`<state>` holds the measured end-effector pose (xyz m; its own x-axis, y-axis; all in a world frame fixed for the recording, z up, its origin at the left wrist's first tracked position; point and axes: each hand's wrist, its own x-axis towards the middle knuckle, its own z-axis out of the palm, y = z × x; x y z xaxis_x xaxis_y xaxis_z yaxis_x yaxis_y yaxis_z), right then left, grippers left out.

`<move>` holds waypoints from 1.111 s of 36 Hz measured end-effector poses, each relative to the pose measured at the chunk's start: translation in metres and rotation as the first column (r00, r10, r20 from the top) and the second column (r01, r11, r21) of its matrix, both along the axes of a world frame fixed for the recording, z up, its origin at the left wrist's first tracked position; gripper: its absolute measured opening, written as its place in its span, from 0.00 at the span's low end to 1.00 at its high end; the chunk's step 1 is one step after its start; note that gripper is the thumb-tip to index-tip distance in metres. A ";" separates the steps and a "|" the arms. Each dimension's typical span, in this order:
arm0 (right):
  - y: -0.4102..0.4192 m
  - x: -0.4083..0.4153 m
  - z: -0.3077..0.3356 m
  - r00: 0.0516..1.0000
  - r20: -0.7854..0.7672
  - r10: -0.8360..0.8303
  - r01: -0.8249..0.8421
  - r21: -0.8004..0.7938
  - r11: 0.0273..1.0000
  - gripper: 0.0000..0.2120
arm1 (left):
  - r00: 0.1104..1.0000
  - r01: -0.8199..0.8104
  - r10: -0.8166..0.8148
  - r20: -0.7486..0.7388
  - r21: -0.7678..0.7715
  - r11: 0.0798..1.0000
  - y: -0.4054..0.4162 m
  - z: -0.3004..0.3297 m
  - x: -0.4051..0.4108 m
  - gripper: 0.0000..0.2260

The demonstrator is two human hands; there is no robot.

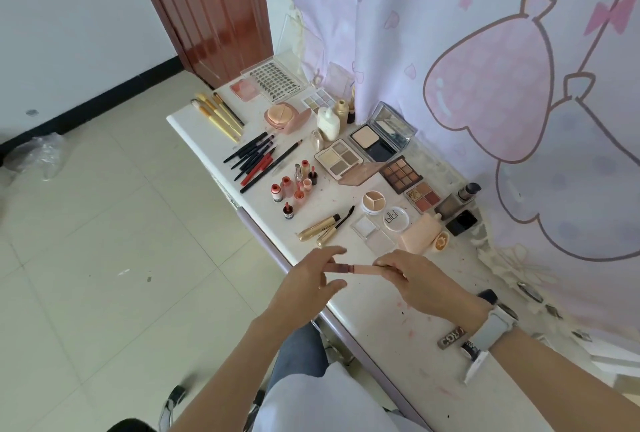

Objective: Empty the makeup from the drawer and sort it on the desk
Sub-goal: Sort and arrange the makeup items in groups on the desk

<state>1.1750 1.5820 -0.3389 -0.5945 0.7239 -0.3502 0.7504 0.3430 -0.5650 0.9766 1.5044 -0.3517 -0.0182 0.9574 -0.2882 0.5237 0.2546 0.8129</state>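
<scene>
A slim pink lip-colour tube [356,268] lies level between my two hands, just above the near part of the white desk [398,320]. My left hand [308,279] pinches its darker left end, and my right hand [426,282] grips its paler right end. Sorted makeup covers the desk beyond: two gold mascara tubes [320,227], small red lip bottles [294,185], black and red pencils [258,159], yellow brushes [218,114] and eyeshadow palettes [341,157]. The drawer is not visible.
A pink patterned curtain [485,85] hangs along the desk's far side. A round white jar [396,219], a peach case [420,232] and a dark bottle [457,201] stand near it. A brown door [211,8] and tiled floor [104,223] lie left. My right wrist wears a watch [491,331].
</scene>
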 end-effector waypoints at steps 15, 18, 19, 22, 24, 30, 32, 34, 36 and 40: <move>0.047 0.015 0.001 0.976 -0.125 -0.176 0.211 0.380 0.901 0.07 | 0.945 -0.323 0.326 0.039 -0.056 0.945 0.001 -0.011 -0.049 0.09; 0.043 -0.003 0.005 0.875 -0.287 -0.390 0.434 0.105 0.895 0.06 | 0.762 -0.600 0.596 0.251 -0.069 0.797 0.005 -0.010 -0.045 0.06; 0.040 -0.011 0.003 0.849 -0.326 -0.415 0.461 0.075 0.884 0.04 | 0.718 -0.645 0.635 0.285 -0.070 0.761 0.008 -0.010 -0.041 0.06; 0.034 -0.038 -0.008 0.787 -0.410 -0.461 0.488 -0.044 0.872 0.05 | 0.644 -0.720 0.700 0.308 -0.065 0.691 0.018 -0.013 -0.024 0.04; 0.034 -0.056 -0.019 0.765 -0.443 -0.468 0.504 -0.040 0.862 0.05 | 0.597 -0.771 0.748 0.290 -0.049 0.634 0.027 -0.017 -0.014 0.03; 0.047 -0.091 -0.048 0.811 -0.425 -0.403 0.501 0.147 0.853 0.06 | 0.612 -0.791 0.766 0.198 0.116 0.601 0.055 -0.030 0.003 0.06; 0.051 -0.099 -0.052 0.843 -0.393 -0.367 0.487 0.268 0.831 0.04 | 0.628 -0.776 0.769 0.118 0.162 0.609 0.063 -0.038 0.003 0.07; 0.056 -0.105 -0.056 0.870 -0.366 -0.331 0.464 0.379 0.801 0.05 | 0.628 -0.768 0.777 0.029 0.184 0.614 0.071 -0.046 0.002 0.08; 0.062 -0.108 -0.063 0.890 -0.344 -0.300 0.437 0.453 0.777 0.06 | 0.623 -0.765 0.782 -0.030 0.190 0.616 0.078 -0.053 0.002 0.08; 0.070 -0.113 -0.075 0.910 -0.297 -0.289 0.405 0.487 0.774 0.10 | 0.645 -0.723 0.754 -0.119 0.223 0.654 0.088 -0.063 0.006 0.07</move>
<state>1.0622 1.6524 -0.4144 -0.2789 0.9294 0.2417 0.7715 0.3667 -0.5199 0.9822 1.5922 -0.4144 -0.7749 0.6289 -0.0634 0.3539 0.5148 0.7809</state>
